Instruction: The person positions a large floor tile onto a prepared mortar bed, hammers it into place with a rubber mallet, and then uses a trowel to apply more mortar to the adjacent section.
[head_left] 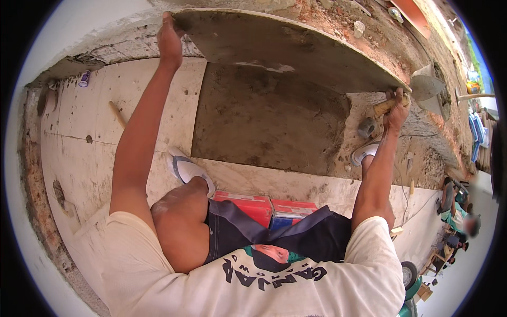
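Observation:
A large floor tile (285, 50) is tilted up on edge, its grey-brown, mortar-smeared face toward me. My left hand (170, 42) grips its upper left corner, fingers partly hidden behind it. At the right corner, my right hand (396, 111) closes around a wooden handle (387, 106) while holding the tile's edge. That handle appears to belong to a trowel, whose grey blade (425, 87) points right. Below the tile lies a rectangular bed of wet mortar (264, 124), bordered by pale laid tiles (132, 87).
Red boxes (248, 208) stand between my legs. A wooden stick (117, 114) and a purple-and-white cup (84, 79) lie on the left tiles. A grey cup-like object (366, 127) sits by my right foot. Rough soil (338, 26) borders the far side. Other people (459, 211) sit far right.

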